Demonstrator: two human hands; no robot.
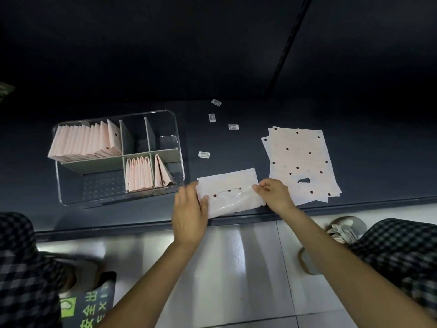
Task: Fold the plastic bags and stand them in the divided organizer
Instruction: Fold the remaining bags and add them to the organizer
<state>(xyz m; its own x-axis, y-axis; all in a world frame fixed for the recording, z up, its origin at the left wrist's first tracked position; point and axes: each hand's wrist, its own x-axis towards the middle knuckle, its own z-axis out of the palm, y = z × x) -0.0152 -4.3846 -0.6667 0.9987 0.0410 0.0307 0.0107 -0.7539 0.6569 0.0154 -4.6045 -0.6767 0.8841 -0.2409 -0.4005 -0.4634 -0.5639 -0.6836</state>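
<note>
A pale pink plastic bag with dark dots (230,192) lies half folded near the front edge of the dark table. My left hand (189,209) holds its left end, thumb on top. My right hand (274,192) pinches its right end. To the left stands the clear divided organizer (179,147). Several folded pink bags (85,143) stand in its back-left compartment, and more folded bags (139,176) stand in a front compartment. A stack of flat dotted bags (300,162) lies to the right of my hands.
Small white labels (204,154) lie scattered on the dark table (236,110) behind the bag. The table's front edge (142,227) runs just below my hands. Below it are a tiled floor, checked trouser legs and a sandal (345,229).
</note>
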